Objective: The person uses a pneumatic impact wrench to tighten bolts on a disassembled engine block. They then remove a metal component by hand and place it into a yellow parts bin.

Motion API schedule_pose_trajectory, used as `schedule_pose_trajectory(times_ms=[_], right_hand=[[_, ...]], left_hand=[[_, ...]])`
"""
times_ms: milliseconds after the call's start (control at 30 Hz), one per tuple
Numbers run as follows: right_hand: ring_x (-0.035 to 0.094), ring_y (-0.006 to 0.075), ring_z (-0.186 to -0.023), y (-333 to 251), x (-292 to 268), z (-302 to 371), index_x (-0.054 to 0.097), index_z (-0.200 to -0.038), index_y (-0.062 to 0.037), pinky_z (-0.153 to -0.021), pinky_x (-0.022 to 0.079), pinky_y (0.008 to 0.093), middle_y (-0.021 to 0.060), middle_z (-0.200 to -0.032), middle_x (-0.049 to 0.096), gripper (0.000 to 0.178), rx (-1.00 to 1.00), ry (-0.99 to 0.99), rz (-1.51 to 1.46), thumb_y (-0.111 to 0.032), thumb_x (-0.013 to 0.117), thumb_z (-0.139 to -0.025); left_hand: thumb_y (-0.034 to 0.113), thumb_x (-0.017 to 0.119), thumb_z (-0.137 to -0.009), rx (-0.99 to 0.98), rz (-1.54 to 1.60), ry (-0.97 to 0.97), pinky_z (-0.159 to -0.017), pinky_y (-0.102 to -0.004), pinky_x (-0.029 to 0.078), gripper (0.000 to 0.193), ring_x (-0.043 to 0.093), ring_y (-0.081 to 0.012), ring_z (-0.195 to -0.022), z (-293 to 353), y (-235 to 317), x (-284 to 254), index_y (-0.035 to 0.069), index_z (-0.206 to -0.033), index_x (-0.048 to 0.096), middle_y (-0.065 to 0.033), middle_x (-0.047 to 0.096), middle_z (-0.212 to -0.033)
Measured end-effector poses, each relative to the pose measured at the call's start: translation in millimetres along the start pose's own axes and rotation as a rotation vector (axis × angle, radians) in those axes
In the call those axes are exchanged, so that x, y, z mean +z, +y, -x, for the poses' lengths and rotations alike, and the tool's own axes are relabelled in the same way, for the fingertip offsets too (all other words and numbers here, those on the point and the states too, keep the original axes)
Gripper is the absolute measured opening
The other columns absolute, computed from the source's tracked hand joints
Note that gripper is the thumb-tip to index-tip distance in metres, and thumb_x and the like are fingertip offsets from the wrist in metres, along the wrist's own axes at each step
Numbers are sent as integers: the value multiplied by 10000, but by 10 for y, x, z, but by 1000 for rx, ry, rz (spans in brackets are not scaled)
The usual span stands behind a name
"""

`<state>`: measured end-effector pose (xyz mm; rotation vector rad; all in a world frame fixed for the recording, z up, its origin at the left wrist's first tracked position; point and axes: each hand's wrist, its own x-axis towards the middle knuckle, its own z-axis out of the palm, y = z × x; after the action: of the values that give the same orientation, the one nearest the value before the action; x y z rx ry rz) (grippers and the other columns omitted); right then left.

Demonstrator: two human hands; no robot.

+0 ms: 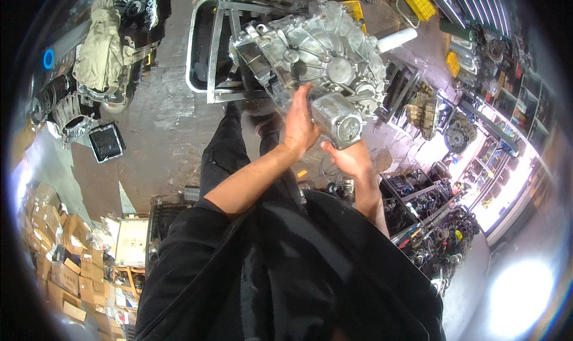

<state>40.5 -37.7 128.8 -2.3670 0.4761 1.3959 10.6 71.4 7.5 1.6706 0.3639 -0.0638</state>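
Observation:
A large silver transmission housing (325, 51), ribbed and with many bolt holes, rests on a metal frame in front of me. At its near end is a smooth, rounded metal canister-like part (337, 119); I cannot tell whether it is fixed to the housing. My left hand (301, 123) presses along the left side of this part, fingers pointing up toward the housing. Around its lower right curls my right hand (351, 157), thumb near the bottom edge and the other fingers hidden beneath or behind it.
The metal frame (212, 54) extends left of the housing. On the floor at left lie a cloth-covered unit (98, 54) and a square black pan (107, 143). Cardboard boxes (68, 251) pile at lower left. Racks of parts (418, 200) stand at right, with yellow crates (419, 2) beyond.

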Motion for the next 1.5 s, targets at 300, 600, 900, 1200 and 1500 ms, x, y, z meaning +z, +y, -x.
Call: schedule_pose_trajectory(times_ms=[300,600,900,1200,1500], right_hand=[[619,371,-1165,29,109,-77,618,-1253,-32,-1010,482,409,204,-1229,663,493,-32,8,10,-326,726,-873],[662,326,-1065,61,48,120,619,-1231,-10,-924,516,397,202,-1147,691,478,-38,84,-56,-258,763,-849],[543,118,-555,-1,8,313,620,-1040,13,-487,442,280,40,-750,617,251,-44,154,-551,16,754,-828],[532,104,-534,-57,-115,-99,621,-1018,24,-472,421,279,30,-688,615,235,-115,61,-712,22,746,-818],[519,109,-527,-37,-90,-24,624,-1060,10,-473,410,278,22,-664,588,264,-71,84,-663,36,728,-819]], left_hand=[[43,764,-728,-71,5,-86,-1015,-457,473,749,554,-453,-1211,-132,108,-209,56,-1394,421,-241,553,-1310],[93,780,-735,-47,-23,-145,-964,-452,500,734,585,-438,-1172,-123,82,-211,48,-1377,428,-242,578,-1271],[19,728,-726,33,87,-88,-997,-479,476,601,532,-473,-1208,-164,296,-182,10,-1280,495,-252,562,-1244],[36,743,-729,118,-14,0,-912,-454,517,638,609,-436,-1106,-489,191,-124,38,-1309,479,-215,613,-1208],[25,735,-721,45,3,-14,-945,-464,502,637,588,-448,-1134,-414,273,-94,7,-1305,480,-242,592,-1228]])
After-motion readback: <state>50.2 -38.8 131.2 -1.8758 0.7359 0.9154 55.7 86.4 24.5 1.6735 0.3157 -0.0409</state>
